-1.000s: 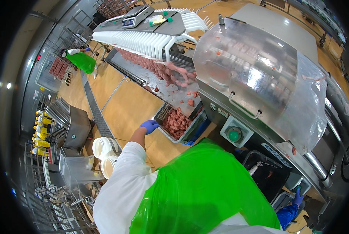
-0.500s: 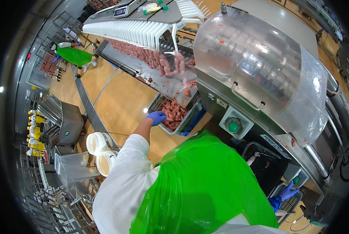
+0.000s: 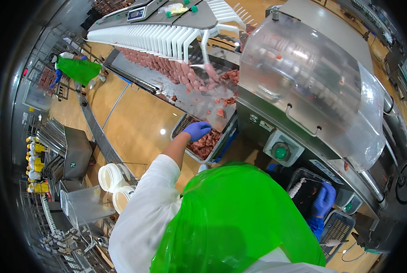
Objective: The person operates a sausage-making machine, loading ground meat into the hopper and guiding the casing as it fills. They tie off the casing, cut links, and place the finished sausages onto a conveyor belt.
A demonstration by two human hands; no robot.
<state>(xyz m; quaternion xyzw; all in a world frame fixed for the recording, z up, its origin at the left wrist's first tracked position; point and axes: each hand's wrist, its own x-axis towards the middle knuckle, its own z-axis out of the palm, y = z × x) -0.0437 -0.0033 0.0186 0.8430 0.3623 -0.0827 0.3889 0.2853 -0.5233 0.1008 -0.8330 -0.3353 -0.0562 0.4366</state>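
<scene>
My left hand (image 3: 197, 131), in a blue glove, hovers over a grey crate (image 3: 175, 133) of raw reddish meat (image 3: 206, 146); its fingers are loosely apart and nothing shows in them. At the right, my gloved right hand (image 3: 324, 200) is at the rim of a black tray (image 3: 307, 196). Its fingers are closed, and a thin strand seems to run from them toward a pale, wrinkled casing (image 3: 297, 187) in the tray. Just what they grip is too small to make out. Linked sausages (image 3: 185, 78) hang from a row of white hooks (image 3: 153, 43) ahead.
A steel machine with a clear curved cover (image 3: 303, 86) stands close on the right, with a green button (image 3: 281, 151) on its side. Meat scraps (image 3: 220, 113) lie on the steel tray beneath the sausages. White buckets (image 3: 112, 177) stand left. A person in a green apron (image 3: 78, 68) is far left.
My right hand has moved from beside the lower green button up to the black tray, its spread fingers now closed. My left hand has shifted right, further over the meat crate.
</scene>
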